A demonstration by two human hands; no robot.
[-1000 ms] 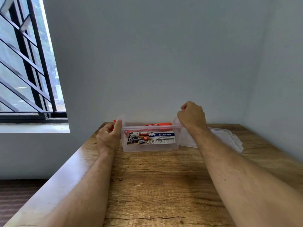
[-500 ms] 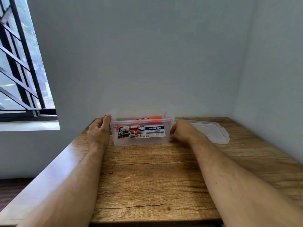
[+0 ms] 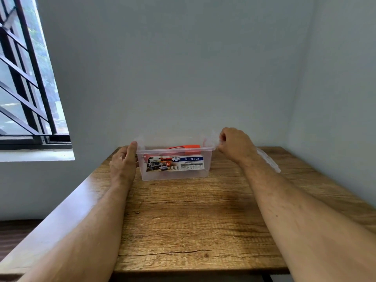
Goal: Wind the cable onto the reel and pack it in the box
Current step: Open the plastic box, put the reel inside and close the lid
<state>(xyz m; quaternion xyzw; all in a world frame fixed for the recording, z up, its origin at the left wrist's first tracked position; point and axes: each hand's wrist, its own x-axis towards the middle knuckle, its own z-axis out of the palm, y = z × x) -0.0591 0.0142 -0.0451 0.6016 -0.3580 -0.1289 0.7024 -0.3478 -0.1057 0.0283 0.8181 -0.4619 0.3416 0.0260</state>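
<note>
Both hands bracket the clear plastic box [image 3: 175, 176] on the table [image 3: 193, 216]: left hand [image 3: 124, 162] pressing its end wall, right hand [image 3: 234, 145] curled at the far rim, apparently pinching a blurred latch flap. Thin, light and slippery by the look of it, the box is best held at the stiffer rim; the orange reel [image 3: 190, 146] sits inside

The box [image 3: 175, 169] sits on my desk [image 3: 193, 216]; the reel [image 3: 183, 147] lies in the box, the lid [image 3: 268, 159] right of it.
</note>
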